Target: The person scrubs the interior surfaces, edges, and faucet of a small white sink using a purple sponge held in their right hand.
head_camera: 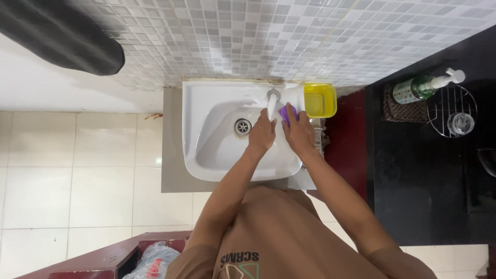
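Observation:
I stand over a white wall-mounted washbasin (206, 150) with a metal drain (242, 125). My left hand (262, 135) rests on the white tap spout (272, 106), fingers wrapped near its tip. My right hand (298, 132) presses a purple sponge (287, 112) against the tap's right side, by the basin's back rim. The tap's base (273, 94) shows above both hands.
A yellow plastic tub (320, 99) sits on the basin's right rim. A black counter (423, 170) to the right holds a green pump bottle (422, 87), a wire rack (452, 111) and a glass (461, 123). A plastic bag (152, 261) lies lower left on a dark red ledge.

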